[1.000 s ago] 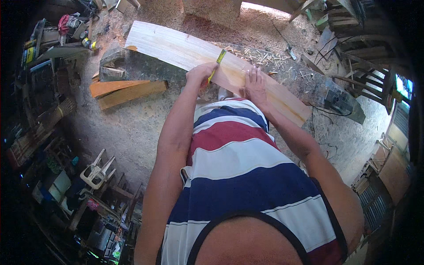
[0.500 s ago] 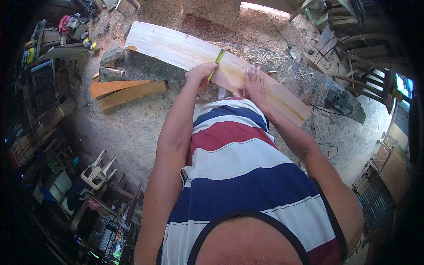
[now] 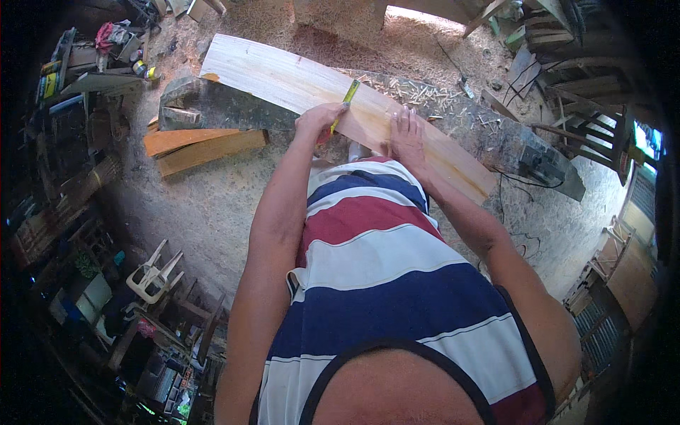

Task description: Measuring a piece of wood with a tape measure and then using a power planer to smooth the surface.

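Observation:
A long pale wooden board (image 3: 276, 71) lies slantwise on a dark, worn workbench (image 3: 248, 105). Across its width runs a yellow tape measure (image 3: 351, 92), its blade reaching toward the far edge. My left hand (image 3: 321, 119) is closed on the tape measure at the board's near edge; a bit of its red case shows below the fingers. To the right, my right hand (image 3: 407, 138) lies flat on the board with its fingers stretched out and pointing away from me.
Wood shavings (image 3: 425, 92) lie on the bench beyond the board. A dark power tool (image 3: 542, 164) with a cord sits at the bench's right end. Orange-brown planks (image 3: 205, 149) rest at the left. A white plastic chair (image 3: 156, 273) stands lower left.
Both hands stay in place on the board and tape. The view has shifted very slightly; nothing else has visibly moved.

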Action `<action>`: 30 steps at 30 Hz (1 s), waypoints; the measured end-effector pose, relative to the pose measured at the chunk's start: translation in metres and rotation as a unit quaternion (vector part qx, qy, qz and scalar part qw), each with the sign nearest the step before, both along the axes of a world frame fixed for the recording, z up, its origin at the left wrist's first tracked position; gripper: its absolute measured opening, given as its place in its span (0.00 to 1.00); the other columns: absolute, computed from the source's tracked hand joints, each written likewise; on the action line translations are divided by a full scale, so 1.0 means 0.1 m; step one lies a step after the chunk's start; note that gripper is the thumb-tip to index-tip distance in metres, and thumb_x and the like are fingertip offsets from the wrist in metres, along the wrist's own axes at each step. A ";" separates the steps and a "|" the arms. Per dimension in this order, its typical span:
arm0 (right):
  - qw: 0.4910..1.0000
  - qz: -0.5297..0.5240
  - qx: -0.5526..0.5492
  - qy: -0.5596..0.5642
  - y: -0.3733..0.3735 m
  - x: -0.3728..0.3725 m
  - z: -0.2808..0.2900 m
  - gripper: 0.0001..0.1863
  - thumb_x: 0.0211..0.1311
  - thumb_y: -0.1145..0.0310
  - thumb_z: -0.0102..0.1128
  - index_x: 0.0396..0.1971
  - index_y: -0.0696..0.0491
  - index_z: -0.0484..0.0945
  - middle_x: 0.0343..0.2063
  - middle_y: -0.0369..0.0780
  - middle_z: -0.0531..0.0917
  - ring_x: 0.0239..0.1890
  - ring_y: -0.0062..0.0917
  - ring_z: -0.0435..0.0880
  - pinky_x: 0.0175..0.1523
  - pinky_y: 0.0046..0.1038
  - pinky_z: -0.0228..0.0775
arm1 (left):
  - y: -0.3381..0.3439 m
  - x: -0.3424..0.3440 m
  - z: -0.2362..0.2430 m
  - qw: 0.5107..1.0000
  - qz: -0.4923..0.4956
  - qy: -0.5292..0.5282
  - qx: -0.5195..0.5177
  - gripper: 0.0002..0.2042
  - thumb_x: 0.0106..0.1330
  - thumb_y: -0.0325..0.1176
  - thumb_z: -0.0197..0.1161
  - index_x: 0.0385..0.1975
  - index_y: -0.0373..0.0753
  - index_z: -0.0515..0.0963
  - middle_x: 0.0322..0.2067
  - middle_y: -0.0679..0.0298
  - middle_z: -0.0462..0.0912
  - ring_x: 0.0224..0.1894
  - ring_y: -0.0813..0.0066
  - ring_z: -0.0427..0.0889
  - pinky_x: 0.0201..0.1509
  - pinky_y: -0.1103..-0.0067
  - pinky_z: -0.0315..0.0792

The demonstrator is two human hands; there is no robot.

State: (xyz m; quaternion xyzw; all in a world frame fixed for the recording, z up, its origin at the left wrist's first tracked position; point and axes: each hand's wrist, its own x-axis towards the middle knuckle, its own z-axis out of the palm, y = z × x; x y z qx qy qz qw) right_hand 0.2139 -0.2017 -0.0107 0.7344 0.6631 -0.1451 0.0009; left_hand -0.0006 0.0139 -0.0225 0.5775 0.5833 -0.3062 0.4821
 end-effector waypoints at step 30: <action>1.000 -0.015 0.004 -0.010 0.04 -0.03 0.03 0.51 0.60 0.49 0.74 0.77 0.64 0.67 0.80 0.63 0.59 0.83 0.62 0.55 0.83 0.59 0.52 | 0.10 0.03 -0.52 0.994 0.036 -0.057 -0.084 0.34 0.75 0.67 0.50 0.57 0.37 0.78 0.38 0.49 0.80 0.36 0.58 0.80 0.38 0.59 0.75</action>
